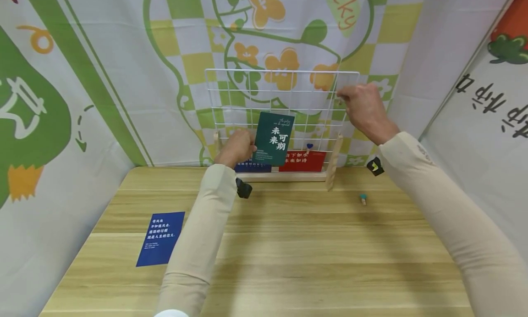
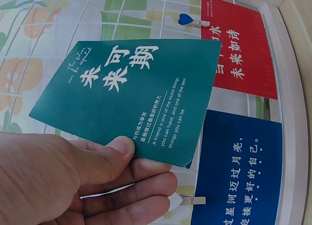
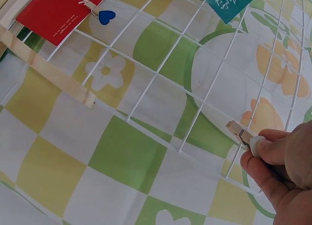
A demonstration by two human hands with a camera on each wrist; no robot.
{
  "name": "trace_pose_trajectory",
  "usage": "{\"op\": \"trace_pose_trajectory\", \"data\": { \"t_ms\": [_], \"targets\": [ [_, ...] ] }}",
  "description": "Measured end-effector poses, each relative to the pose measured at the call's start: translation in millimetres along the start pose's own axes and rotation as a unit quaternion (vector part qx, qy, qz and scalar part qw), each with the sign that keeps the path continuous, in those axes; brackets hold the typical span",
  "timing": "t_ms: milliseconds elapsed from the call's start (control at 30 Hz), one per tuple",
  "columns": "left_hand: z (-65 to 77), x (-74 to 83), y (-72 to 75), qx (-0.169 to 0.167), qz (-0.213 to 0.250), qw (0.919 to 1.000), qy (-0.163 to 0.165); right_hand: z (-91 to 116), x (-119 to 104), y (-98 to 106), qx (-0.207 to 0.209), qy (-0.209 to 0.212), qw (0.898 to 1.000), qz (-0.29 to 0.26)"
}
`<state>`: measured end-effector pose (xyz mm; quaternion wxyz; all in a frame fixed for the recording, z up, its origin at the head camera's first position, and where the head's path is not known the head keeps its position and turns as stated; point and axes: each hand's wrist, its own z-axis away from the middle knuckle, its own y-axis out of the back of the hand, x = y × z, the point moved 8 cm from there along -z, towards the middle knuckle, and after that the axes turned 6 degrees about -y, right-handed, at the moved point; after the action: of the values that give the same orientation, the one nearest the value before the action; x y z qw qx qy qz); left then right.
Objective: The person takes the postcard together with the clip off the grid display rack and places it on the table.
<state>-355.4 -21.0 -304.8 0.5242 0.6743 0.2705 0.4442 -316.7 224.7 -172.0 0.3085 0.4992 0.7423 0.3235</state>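
My left hand [image 1: 237, 148] pinches a dark green card [image 1: 274, 140] with white lettering at its lower left edge, thumb on the printed face. The card stands upright in front of the white wire grid [image 1: 247, 70]. My right hand [image 1: 365, 109] is at the grid's upper right side. In the right wrist view, its thumb and fingers pinch a small wooden clothespin [image 3: 239, 131] with a white decoration, the tip overlapping the wires. Lower on the grid hang a red card [image 1: 305, 163], under a blue-heart clothespin [image 2: 192, 21], and a blue card [image 2: 239, 171] with its own clothespin [image 2: 192, 200].
The grid stands in a wooden base [image 1: 288, 177] at the table's back edge, before a printed curtain. On the wooden table [image 1: 297, 243], another blue card [image 1: 161, 239] lies at left and a small clothespin with a teal top [image 1: 363, 199] at right.
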Motion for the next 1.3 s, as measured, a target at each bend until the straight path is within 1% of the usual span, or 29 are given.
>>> {"op": "trace_pose_trajectory", "data": {
  "t_ms": [267,467,833,933,1100,1300],
  "targets": [
    [0.4,-1.9,-0.9,0.003,-0.003,1.0000,-0.001,2,3,-1,-0.010,-0.018,1.000,0.002],
    [3.2,-4.0,-2.3,-0.011,0.008,0.9999,0.010,4,8,-1,-0.012,-0.031,0.999,-0.009],
    [3.5,-6.3,-1.0,-0.006,0.000,1.0000,0.006,7,12,0,-0.012,-0.035,0.999,-0.014],
    [3.8,-7.3,-0.7,-0.001,0.003,1.0000,0.004,9,13,0,-0.012,-0.037,0.999,-0.014],
    [4.6,-7.7,-1.0,0.003,-0.006,1.0000,-0.006,11,17,-2,-0.021,-0.040,0.999,-0.014],
    [6.6,-8.5,-1.4,0.000,-0.004,1.0000,-0.007,14,18,-2,-0.003,-0.022,1.000,-0.010]
  ]
}}
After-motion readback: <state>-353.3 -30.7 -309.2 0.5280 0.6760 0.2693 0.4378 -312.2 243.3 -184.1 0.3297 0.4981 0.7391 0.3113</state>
